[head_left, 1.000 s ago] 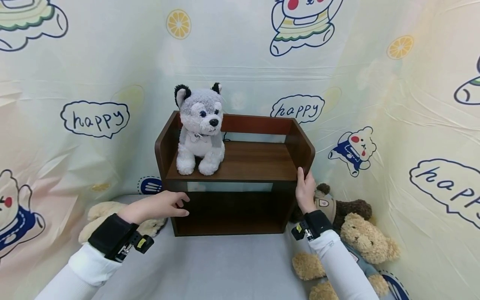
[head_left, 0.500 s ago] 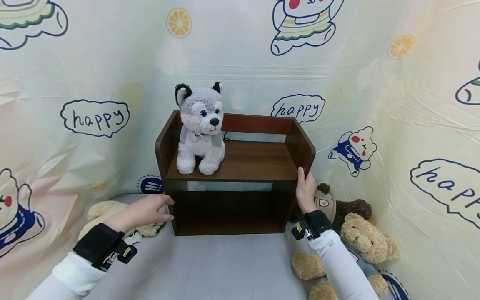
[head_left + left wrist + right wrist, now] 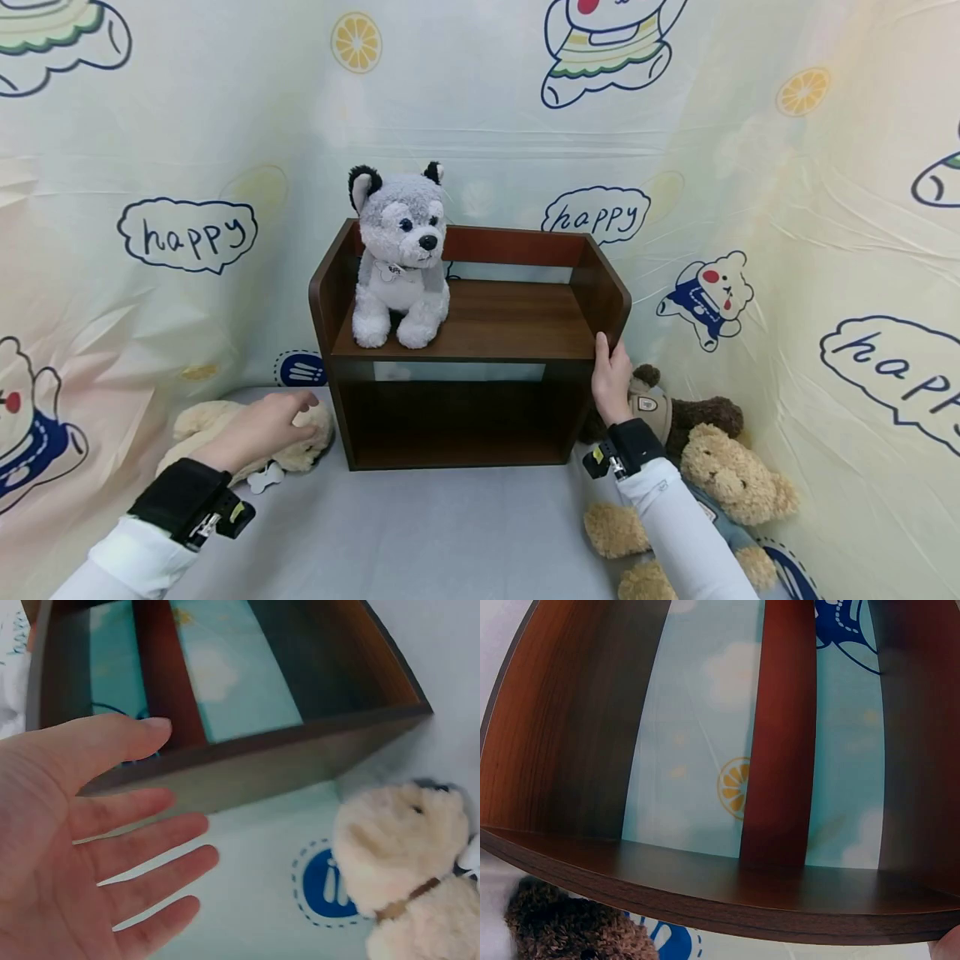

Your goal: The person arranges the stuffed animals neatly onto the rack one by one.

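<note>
A dark brown wooden shelf [image 3: 465, 362] stands against the back wall on a grey surface. A grey and white husky plush [image 3: 397, 258] sits on the left of its upper board. My right hand [image 3: 609, 358] holds the front edge of the shelf's right side panel, thumb in front, fingers outside. Only a fingertip [image 3: 951, 946] shows in the right wrist view, below the shelf [image 3: 705, 885]. My left hand [image 3: 300, 410] reaches over the head of a cream plush dog [image 3: 202, 421] lying left of the shelf. In the left wrist view that hand [image 3: 172, 825] is spread flat above the cream plush [image 3: 405, 862].
A dark brown bear [image 3: 697, 412] and a tan bear [image 3: 731, 483] lie right of the shelf, by my right forearm. The brown bear's fur [image 3: 562, 930] shows under the shelf edge. Cartoon-printed cloth [image 3: 187, 237] walls in the back and both sides. Grey surface [image 3: 450, 525] lies in front.
My left hand has drawn back from the shelf's lower left front edge, moving left and down over the cream plush dog. The right hand and the shelf have not moved.
</note>
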